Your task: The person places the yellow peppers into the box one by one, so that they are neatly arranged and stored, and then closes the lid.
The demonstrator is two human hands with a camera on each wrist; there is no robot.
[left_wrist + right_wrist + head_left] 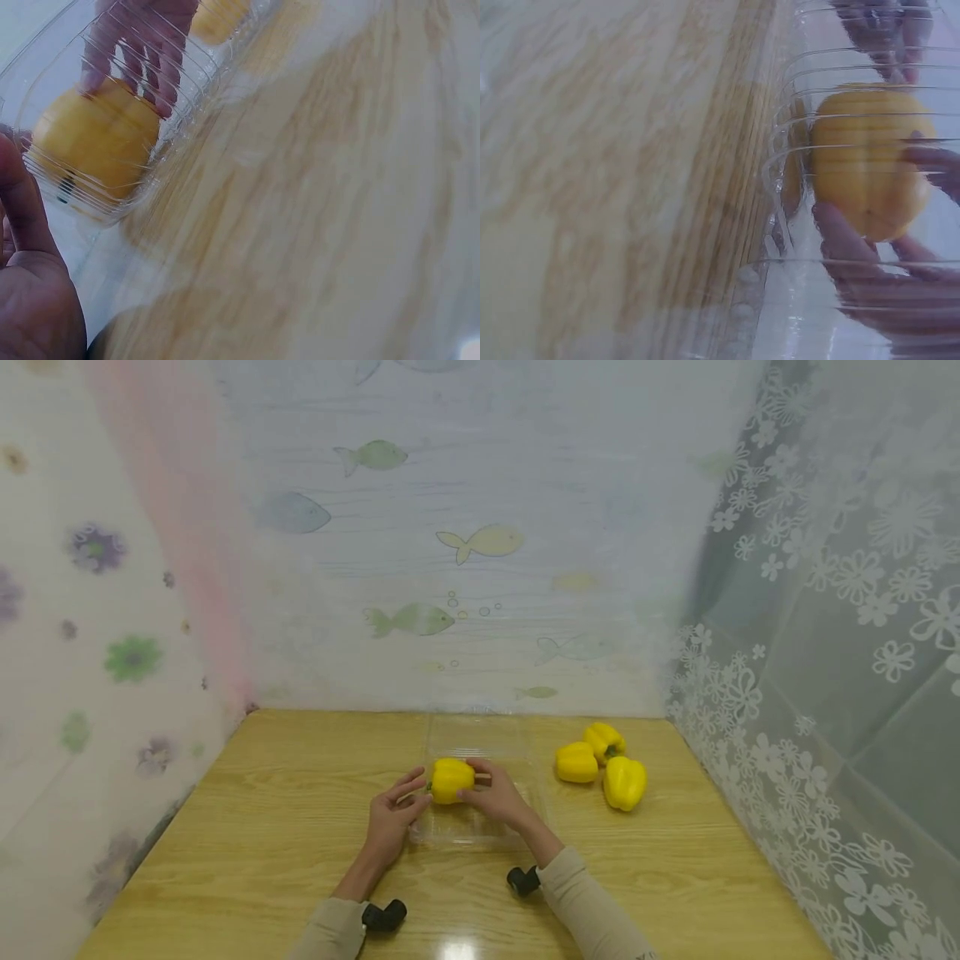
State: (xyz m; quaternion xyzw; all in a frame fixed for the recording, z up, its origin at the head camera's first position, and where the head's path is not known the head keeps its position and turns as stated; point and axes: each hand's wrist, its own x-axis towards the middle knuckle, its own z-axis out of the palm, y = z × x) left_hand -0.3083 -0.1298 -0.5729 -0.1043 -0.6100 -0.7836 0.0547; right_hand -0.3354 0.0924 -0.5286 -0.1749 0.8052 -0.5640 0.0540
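A yellow bell pepper (452,781) lies on its side within a clear plastic clamshell box (480,840), its green stem toward the left. My right hand (497,795) holds it from the right, thumb and fingers spread around its end. Through the ribbed clear wall, the left wrist view shows the same pepper (97,142) with the right fingers (169,75) on it. At the box's left side is my left hand (392,820), fingers extended and fingertips right at the wall near the stem. The box's lid (476,735) is folded back, away from me.
Three more yellow bell peppers (576,763) are grouped on the wooden table (300,793), right of the box. A fish-patterned curtain (480,635) stands along the table's back edge, with a flower-patterned sheet (795,760) on the right. Black wrist cameras (384,916) sit at both cuffs.
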